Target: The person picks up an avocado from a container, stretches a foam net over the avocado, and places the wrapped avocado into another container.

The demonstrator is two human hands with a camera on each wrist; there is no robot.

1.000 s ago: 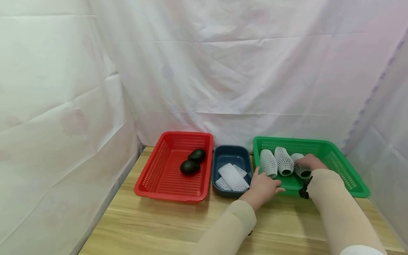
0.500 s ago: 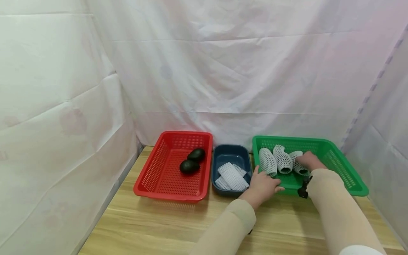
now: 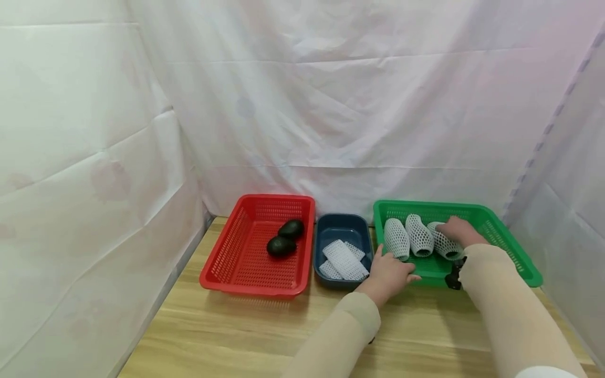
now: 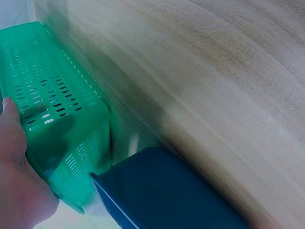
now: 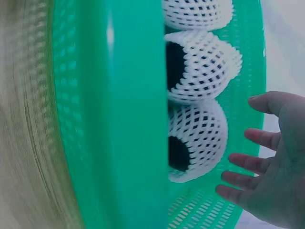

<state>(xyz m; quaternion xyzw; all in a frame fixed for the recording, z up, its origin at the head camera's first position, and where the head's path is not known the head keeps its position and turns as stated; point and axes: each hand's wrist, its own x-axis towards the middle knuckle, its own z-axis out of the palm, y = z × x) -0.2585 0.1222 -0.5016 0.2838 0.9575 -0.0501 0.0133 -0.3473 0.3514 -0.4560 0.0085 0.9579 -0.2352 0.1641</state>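
My left hand (image 3: 388,273) rests at the near left corner of the green basket (image 3: 510,252), index finger along its left rim and thumb against the front. Some of its fingers are hidden. Inside the basket lie three dark avocados in white foam nets: the left one (image 3: 397,239), the middle one (image 3: 419,236) and the right one (image 3: 444,242). My right hand (image 5: 281,157) is over the basket beside the right netted avocado, its fingers spread and loose, and appears to hold nothing in the right wrist view.
A blue tub (image 3: 345,223) with several folded white foam nets (image 3: 347,261) stands left of the green basket. Further left, a red basket (image 3: 255,286) holds two bare avocados (image 3: 282,245). All stand on a wooden table (image 3: 227,336) before a white curtain (image 3: 331,115).
My right hand has lifted slightly off the right netted avocado, which shows more fully now. The middle net's bent far end looks straighter than half a second ago. The left hand stays on the corner.
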